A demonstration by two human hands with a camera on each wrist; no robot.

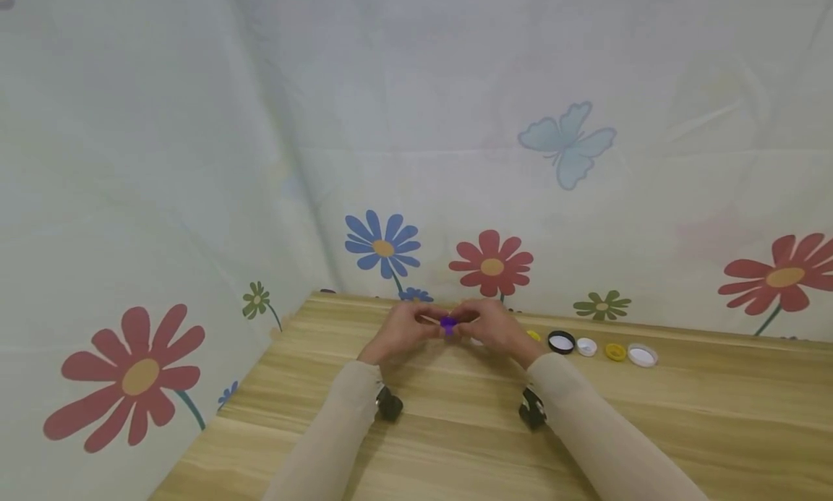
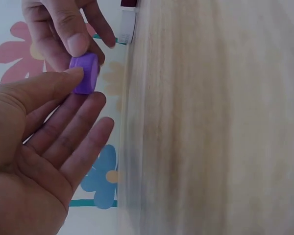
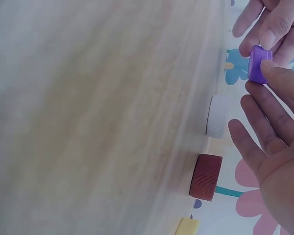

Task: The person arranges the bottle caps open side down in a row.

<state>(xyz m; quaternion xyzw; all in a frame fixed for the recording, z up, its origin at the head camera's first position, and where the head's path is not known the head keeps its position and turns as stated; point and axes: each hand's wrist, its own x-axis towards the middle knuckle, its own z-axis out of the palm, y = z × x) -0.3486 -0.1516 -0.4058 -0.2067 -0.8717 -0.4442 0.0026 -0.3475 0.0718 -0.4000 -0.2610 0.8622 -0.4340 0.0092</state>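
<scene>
A small purple bottle cap (image 1: 447, 325) with a ribbed side is held between both hands, raised off the table. My left hand (image 1: 402, 330) pinches one side of it with thumb and fingers, its other fingers spread out in the left wrist view. On the opposite side my right hand (image 1: 492, 327) pinches the cap too. Seen from the right wrist, the purple cap (image 3: 259, 64) stands on edge between the two thumbs and the fingers. Near the right hand are a white cap (image 3: 216, 116) and a dark red cap (image 3: 206, 177) on the table.
To the right of the hands runs a row of caps: a partly hidden yellow one (image 1: 534, 335), a black-rimmed one (image 1: 570, 335), a small white one (image 1: 587, 347), another yellow one (image 1: 615, 352) and a pale one (image 1: 643, 356). A flower-printed cloth (image 1: 442, 161) hangs behind the wooden table (image 1: 455, 443).
</scene>
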